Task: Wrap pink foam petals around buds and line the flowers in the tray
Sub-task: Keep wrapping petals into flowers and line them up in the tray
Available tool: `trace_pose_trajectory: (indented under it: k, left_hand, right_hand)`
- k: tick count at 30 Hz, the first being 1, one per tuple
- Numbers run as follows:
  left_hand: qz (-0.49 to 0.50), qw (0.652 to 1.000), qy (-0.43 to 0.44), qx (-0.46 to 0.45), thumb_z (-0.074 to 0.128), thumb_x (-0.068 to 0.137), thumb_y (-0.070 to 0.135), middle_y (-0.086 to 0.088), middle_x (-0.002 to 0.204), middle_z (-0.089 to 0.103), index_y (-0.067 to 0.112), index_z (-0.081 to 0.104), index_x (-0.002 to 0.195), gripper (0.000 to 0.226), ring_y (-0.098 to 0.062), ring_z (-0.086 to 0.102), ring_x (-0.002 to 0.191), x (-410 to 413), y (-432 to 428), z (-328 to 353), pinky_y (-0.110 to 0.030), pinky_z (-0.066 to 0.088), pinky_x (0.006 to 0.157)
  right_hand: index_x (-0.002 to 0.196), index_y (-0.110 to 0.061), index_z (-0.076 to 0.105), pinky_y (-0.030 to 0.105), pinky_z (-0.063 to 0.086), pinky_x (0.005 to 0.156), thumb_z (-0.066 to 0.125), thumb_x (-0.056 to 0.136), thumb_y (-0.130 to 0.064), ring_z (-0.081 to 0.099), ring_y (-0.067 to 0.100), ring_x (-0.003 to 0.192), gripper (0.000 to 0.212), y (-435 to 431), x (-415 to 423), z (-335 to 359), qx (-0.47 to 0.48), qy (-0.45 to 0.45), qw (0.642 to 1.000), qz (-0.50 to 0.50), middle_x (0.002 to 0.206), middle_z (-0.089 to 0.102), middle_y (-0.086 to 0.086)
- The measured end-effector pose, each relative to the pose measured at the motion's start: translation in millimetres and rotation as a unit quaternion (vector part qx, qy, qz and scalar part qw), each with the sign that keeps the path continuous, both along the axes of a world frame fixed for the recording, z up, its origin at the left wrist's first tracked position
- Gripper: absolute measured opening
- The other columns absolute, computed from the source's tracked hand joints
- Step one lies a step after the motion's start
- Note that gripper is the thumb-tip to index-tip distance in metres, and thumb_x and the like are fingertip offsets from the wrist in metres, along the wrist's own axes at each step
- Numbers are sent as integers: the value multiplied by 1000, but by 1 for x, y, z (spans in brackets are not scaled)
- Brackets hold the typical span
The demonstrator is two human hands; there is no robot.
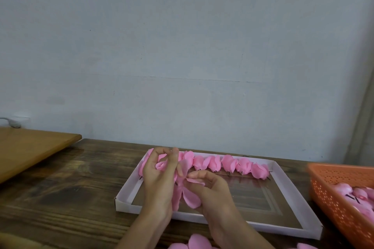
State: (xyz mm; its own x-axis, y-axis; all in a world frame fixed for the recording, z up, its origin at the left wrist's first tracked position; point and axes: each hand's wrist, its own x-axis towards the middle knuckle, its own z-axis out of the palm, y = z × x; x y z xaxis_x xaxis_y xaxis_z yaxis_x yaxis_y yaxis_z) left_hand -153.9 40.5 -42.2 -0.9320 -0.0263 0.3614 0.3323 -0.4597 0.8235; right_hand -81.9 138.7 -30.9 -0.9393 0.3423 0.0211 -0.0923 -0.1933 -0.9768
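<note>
Left hand: the left hand (159,170) is over the tray's left half, fingers curled round the bud (162,164). It looks to be acting as the anchor, keeping the rolled centre facing up.
Right hand: just beside it, the right hand (210,190) pinches one of the foam petals (182,198). My read is that it is ready to fold that petal up against the bud.
Hands together: nearly touching, both clamped on the one flower, with the loose petals fanning down between them.
Tray: the white tray (283,180) sits on the bench (60,188), right under the work, so the set-down is short.
Finished flowers: the finished flowers (232,164) run in a row along the tray's far edge, stems pointing inward. The rest of the tray floor is bare for more rows.
Supplies: the orange basket (327,188), right of the tray, holds spare buds (354,194). More loose petals (198,243) lie in front of the tray's near edge.
Writing: no label or brand that I can read anywhere.
</note>
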Motion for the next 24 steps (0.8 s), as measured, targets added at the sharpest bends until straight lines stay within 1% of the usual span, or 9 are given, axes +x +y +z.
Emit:
trace_pose_trajectory:
  k: [2, 4, 7, 10, 12, 14, 18, 22, 24]
  left_hand:
    - [1, 1000, 8, 2, 78, 78, 58, -5, 56, 51, 19, 59, 91, 45, -20, 43, 45, 0, -2, 2, -30, 45, 47]
    - [-2, 1000, 8, 4, 78, 77, 57, -5, 55, 52, 18, 59, 90, 45, -21, 47, 49, 0, -2, 2, -32, 47, 49]
    - [-19, 1000, 8, 18, 79, 79, 54, -6, 56, 50, 18, 59, 89, 42, -21, 50, 53, 2, 0, 2, -33, 49, 52]
    - [-35, 998, 11, 42, 79, 80, 50, -7, 55, 47, 16, 58, 87, 41, -16, 46, 50, 3, 1, 4, -35, 50, 53]
    - [-38, 998, 9, 46, 79, 81, 48, -8, 56, 46, 15, 58, 88, 39, -17, 44, 50, 3, 1, 4, -38, 50, 58]
    - [-32, 999, 4, 41, 79, 80, 49, -7, 55, 47, 15, 59, 88, 40, -17, 44, 51, 3, 2, 4, -42, 49, 62]
    - [-36, 999, -11, 34, 79, 79, 47, -9, 57, 48, 11, 59, 94, 44, -18, 43, 52, 6, 4, 4, -56, 49, 71]
    - [-28, 999, 1, 26, 78, 78, 49, -8, 57, 49, 10, 58, 92, 46, -17, 46, 52, 8, 3, 6, -44, 50, 68]
    - [-25, 999, 6, 26, 78, 77, 48, -7, 56, 50, 11, 58, 91, 44, -16, 47, 51, 8, 2, 7, -41, 50, 65]
  right_hand:
    - [88, 1, 74, 41, 54, 79, 75, 85, 9, 69, 23, 79, 8, 2, 0, 1, 3, 5, 1000, 14, 89, 76, 17]
    - [94, 6, 74, 47, 57, 81, 75, 85, 7, 71, 24, 79, 9, 4, 1, 2, 9, 4, 1000, 22, 94, 77, 21]
    - [95, 8, 73, 52, 58, 84, 76, 84, 8, 71, 29, 78, 11, 3, 2, 1, 11, 2, 1000, 21, 94, 76, 24]
    - [92, 8, 72, 64, 53, 95, 78, 82, 10, 69, 34, 85, 12, 1, 3, 1, 8, -8, 1000, 9, 98, 74, 30]
    - [93, 10, 71, 68, 52, 97, 78, 81, 11, 69, 36, 87, 14, 0, 3, 1, 0, -17, 1000, 6, 100, 73, 32]
    - [93, 10, 70, 68, 51, 97, 77, 81, 12, 69, 36, 87, 14, -1, 3, 2, -8, -22, 1000, 6, 102, 73, 32]
    - [88, 4, 72, 63, 53, 98, 80, 81, 8, 70, 34, 87, 12, -3, 4, 2, -13, -19, 1000, 8, 101, 74, 30]
    - [93, 6, 72, 62, 53, 96, 83, 80, 3, 72, 33, 86, 17, -1, 4, 3, -19, -16, 1000, 16, 99, 76, 27]
    - [91, 3, 72, 60, 55, 93, 83, 80, 2, 73, 32, 85, 16, 0, 4, 3, -20, -13, 1000, 20, 98, 76, 26]
